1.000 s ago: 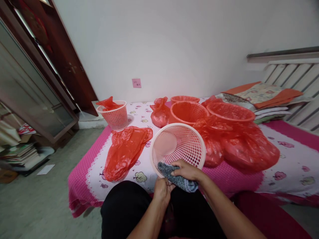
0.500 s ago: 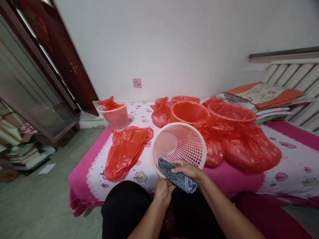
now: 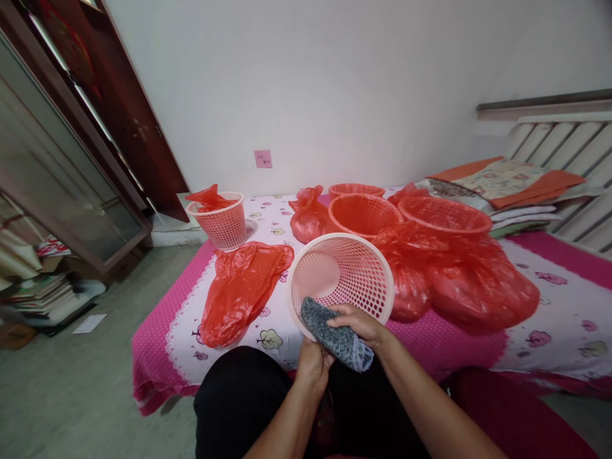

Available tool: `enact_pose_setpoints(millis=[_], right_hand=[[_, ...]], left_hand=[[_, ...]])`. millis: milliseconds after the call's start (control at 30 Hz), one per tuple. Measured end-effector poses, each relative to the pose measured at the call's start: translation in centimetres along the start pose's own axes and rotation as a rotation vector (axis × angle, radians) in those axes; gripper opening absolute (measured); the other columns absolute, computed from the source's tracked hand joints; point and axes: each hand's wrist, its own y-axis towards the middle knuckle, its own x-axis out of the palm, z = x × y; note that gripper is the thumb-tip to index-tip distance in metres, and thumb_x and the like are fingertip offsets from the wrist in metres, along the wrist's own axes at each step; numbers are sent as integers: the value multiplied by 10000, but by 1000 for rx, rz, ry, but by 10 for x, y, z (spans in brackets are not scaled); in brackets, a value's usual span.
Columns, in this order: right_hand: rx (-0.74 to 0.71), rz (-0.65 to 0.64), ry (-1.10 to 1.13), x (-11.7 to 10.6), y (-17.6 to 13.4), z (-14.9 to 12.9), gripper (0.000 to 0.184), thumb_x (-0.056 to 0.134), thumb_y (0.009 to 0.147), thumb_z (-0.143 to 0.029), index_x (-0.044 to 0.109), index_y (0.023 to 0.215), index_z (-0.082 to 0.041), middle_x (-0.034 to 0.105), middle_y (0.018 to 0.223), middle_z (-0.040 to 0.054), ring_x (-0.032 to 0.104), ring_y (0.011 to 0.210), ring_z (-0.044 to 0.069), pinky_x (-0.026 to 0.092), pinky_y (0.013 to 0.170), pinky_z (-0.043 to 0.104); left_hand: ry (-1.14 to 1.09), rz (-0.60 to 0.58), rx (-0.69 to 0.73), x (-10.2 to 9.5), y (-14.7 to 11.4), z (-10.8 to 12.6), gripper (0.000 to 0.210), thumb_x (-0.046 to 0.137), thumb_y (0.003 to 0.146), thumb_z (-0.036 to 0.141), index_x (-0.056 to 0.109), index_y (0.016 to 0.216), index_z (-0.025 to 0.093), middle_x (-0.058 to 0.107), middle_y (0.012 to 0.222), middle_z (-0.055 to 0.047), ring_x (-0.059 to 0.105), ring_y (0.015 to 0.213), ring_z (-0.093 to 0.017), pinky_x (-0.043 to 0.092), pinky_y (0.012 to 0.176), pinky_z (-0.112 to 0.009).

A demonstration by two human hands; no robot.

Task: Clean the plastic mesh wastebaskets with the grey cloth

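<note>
A pale pink plastic mesh basket (image 3: 318, 274) is tilted with its open mouth toward me, above my lap at the bed's edge. My left hand (image 3: 313, 364) is closed at the near lower rim, its fingers partly hidden under the basket and the cloth. In my right hand (image 3: 356, 324) is a folded grey speckled cloth (image 3: 329, 331) with a whitish edge, thumb on top. The cloth lies across the near rim, its far end inside the basket's mouth. Left of the basket, a red plastic bag (image 3: 243, 287) lies flat on the bed.
Another pink basket (image 3: 222, 226) with a red bag in it stands at the far left. Several red-lined baskets, including a near one (image 3: 366, 217), and a bulging red bag (image 3: 482, 287) crowd the right. Folded bedding (image 3: 511, 182) is stacked by the white bed rail (image 3: 568, 150).
The basket, cloth and right hand have shifted slightly left. The cloth's far end sits a little higher inside the rim. My left hand has hardly moved.
</note>
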Motion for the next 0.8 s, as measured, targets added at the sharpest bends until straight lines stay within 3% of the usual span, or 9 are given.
enact_pose_setpoints(millis=[167,800], right_hand=[[-8,15,46,2,2,1,445,861,562,-274,731,970,-154,775,825,17,705,694,169,537,726,304],[-58,-13,282,7,21,13,292,780,687,-228,719,962,-149,792,865,61,742,725,194,551,702,290]], left_hand=[[17,12,2,3,-1,2,287,634,817,146,715,1087,201,788,900,-74,742,917,-259,592,778,-330],[3,-25,48,-9,12,-10,371,725,763,244,689,1123,158,776,963,-116,735,885,-235,581,755,-324]])
